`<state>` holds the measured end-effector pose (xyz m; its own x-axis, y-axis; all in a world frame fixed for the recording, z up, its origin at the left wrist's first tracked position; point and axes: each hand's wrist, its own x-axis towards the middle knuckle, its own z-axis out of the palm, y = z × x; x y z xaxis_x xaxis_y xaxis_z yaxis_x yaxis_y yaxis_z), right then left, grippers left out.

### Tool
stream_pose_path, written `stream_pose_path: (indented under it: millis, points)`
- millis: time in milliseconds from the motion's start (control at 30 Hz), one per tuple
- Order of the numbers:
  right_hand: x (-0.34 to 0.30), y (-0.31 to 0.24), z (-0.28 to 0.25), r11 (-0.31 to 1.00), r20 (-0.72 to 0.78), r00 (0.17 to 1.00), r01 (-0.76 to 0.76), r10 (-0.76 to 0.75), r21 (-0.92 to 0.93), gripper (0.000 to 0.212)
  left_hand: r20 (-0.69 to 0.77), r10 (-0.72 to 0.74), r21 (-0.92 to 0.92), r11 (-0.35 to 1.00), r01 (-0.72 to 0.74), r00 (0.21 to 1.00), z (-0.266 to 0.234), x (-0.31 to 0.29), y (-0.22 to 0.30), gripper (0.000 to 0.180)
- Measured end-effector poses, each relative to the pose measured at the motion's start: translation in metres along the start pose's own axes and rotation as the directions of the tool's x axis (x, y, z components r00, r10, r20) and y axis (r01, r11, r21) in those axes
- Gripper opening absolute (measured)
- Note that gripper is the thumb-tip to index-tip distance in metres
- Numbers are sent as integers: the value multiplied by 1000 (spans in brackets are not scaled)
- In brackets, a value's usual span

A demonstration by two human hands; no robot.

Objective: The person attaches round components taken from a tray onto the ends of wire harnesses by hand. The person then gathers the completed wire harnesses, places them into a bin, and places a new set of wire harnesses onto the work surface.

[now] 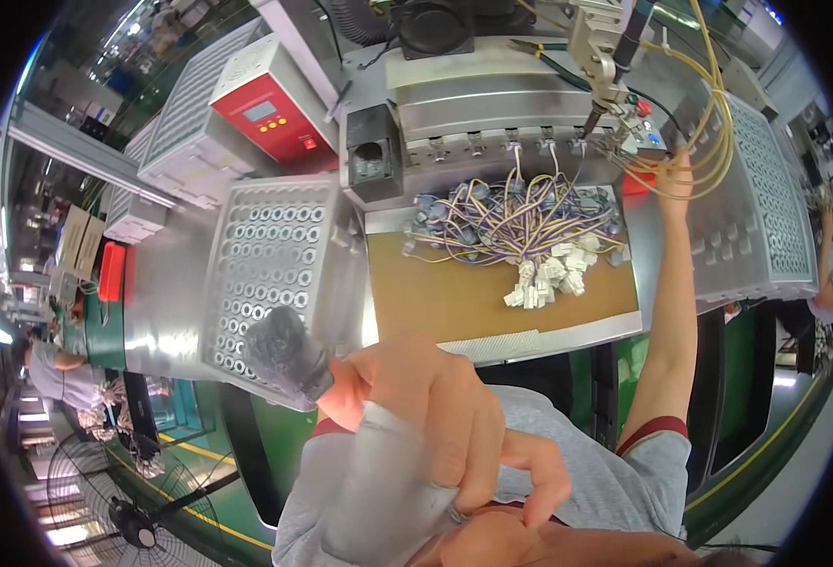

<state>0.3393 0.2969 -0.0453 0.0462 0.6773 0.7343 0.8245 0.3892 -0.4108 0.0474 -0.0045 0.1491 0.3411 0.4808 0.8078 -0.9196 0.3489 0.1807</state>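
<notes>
My left hand (445, 406) is raised close to the camera above the table's near side. Its fingers are loosely bent and apart, and nothing shows in them. Dark grey wrapping covers one fingertip (289, 354), and a paler, blurred grey wrap (378, 472) sits on another digit. My right arm reaches out to the far right, where my right hand (676, 175) is beside a small control box (645, 137) with buttons, partly behind yellow hoses (719, 104). Its fingers are too hidden to read. Between the arms, a tangle of yellow and purple wires (520, 222) with white connectors (553, 274) lies on a brown board (435, 307).
A metal fixture (501, 104) with several small clamps stands behind the wires. A tray of ring-shaped parts (265, 274) lies to the left, near a red and white device (270, 109). Another tray (766, 189) stands at right. A fan (137, 529) is at lower left.
</notes>
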Motion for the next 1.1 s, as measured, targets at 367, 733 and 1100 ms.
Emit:
stream_pose_path:
  millis: [367, 733, 1100]
  points:
    - [8, -17, 1, 961, 235, 934, 278, -268, -10, 41, -628, 227, 493, 856, 154, 745, -43, -70, 13, 43]
    - [13, -26, -6, 963, 292, 930, 257, -222, -87, 30, -942, 285, 315, 578, 753, 176, -120, -150, -4, 28]
    - [18, -15, 2, 906, 285, 893, 399, -349, -140, 26, -787, 484, 265, -294, 918, 382, -142, -156, -12, 21]
